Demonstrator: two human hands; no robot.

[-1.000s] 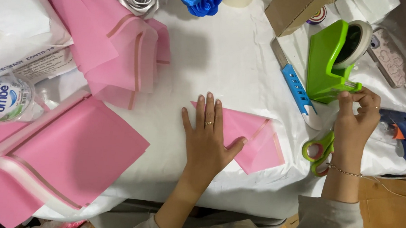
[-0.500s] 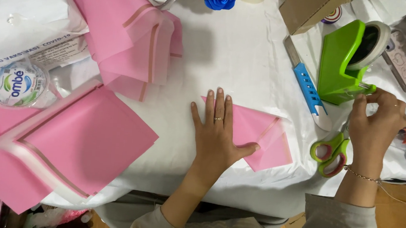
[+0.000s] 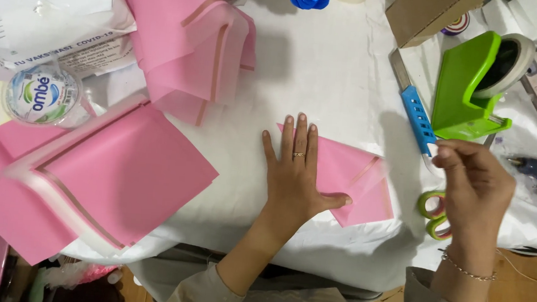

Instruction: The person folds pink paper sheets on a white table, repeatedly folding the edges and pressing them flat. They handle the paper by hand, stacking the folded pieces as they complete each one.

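The right hand point(image 3: 473, 186) has drawn back from the green tape dispenser point(image 3: 468, 90), its grip pinched narrow, apparently on tape. The left hand point(image 3: 295, 172) stays flat on the folded pink paper point(image 3: 355, 180), left of the dispenser.

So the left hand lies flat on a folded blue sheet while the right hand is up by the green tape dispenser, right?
Not quite: the sheet is pink, not blue, as the head view shows. The left hand does lie flat on it, and the right hand is raised just below the green tape dispenser.
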